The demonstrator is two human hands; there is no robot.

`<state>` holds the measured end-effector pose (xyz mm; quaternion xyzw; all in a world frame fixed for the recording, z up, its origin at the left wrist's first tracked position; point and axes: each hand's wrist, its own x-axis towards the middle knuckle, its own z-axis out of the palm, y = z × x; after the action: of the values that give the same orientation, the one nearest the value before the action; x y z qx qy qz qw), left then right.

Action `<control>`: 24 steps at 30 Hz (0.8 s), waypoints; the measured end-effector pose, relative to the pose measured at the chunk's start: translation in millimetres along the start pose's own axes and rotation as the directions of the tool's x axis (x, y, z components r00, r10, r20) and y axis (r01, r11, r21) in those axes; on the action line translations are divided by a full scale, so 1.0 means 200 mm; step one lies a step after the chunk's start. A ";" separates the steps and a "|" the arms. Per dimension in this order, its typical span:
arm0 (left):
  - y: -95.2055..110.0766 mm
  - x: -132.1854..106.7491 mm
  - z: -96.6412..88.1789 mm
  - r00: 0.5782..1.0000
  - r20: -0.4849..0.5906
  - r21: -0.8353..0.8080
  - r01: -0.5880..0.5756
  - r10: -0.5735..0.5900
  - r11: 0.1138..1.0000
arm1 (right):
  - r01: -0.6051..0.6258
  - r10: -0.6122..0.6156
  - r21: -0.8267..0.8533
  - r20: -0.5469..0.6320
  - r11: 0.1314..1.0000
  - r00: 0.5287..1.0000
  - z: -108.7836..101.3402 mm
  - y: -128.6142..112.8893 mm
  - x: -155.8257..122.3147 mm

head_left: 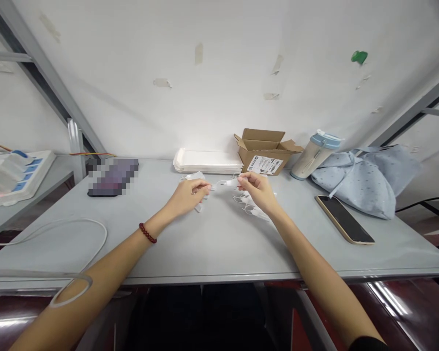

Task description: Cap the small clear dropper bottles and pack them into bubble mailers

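Note:
My left hand [190, 196] is closed in a pinch at the middle of the table, with a reddish-brown bead bracelet on the wrist. A small pale end shows at its fingertips, too small to name. My right hand [258, 189] pinches a small white tag with a thin cord [231, 183], whose loop reaches toward the left fingertips. Whether the left fingers grip that cord I cannot tell. More white tags with thin loops [256, 211] lie beneath my right hand. Several small white pieces [199, 206] lie behind and under my left hand, partly hidden.
A stack of white trays [208, 158] and an open cardboard box [265, 155] stand against the wall. To the right are a tumbler [314, 155], a blue cloth bag [362, 180] and a phone [344, 219]. A white cable [95, 222] crosses the left side over my forearm.

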<state>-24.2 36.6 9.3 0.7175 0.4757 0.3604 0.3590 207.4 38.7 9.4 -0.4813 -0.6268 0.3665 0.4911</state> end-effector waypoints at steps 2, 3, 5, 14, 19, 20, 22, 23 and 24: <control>0.01 -0.01 0.01 0.996 0.079 -0.044 0.039 -0.035 0.998 | 0.000 0.000 0.000 0.027 1.000 1.000 0.03 0.00 -0.02; 0.02 -0.01 0.01 0.992 0.112 -0.061 0.057 -0.049 0.997 | 0.003 -0.003 -0.002 0.034 1.000 0.999 0.04 -0.01 -0.03; 0.03 -0.01 0.02 0.986 0.154 -0.094 0.082 -0.067 0.992 | 0.014 -0.014 -0.002 0.034 1.000 0.999 0.05 -0.01 -0.03; 0.06 0.00 0.02 0.979 0.128 -0.299 0.193 -0.161 0.935 | -0.001 0.001 0.041 0.012 0.999 1.000 0.06 -0.02 -0.04; 0.06 0.00 0.02 0.964 0.166 -0.446 0.259 -0.206 0.857 | 0.002 -0.004 0.057 0.028 0.998 1.000 0.06 -0.03 -0.05; 0.06 -0.01 0.02 0.962 0.175 -0.456 0.269 -0.210 0.848 | 0.003 -0.005 0.058 0.030 0.998 1.000 0.07 -0.04 -0.05; 0.07 -0.01 0.02 0.961 0.180 -0.468 0.271 -0.210 0.841 | 0.002 -0.004 0.059 0.036 0.998 0.999 0.07 -0.04 -0.05; 0.08 -0.01 0.02 0.962 0.179 -0.472 0.269 -0.207 0.840 | 0.000 -0.003 0.059 0.040 0.998 0.999 0.07 -0.04 -0.05; 0.08 -0.01 0.02 0.962 0.180 -0.477 0.266 -0.203 0.837 | -0.002 -0.001 0.058 0.042 0.998 0.999 0.07 -0.04 -0.05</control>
<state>-14.8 29.2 20.5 0.5576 0.4285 0.3793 0.6013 192.4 26.2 10.6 -0.4591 -0.6260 0.3947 0.4914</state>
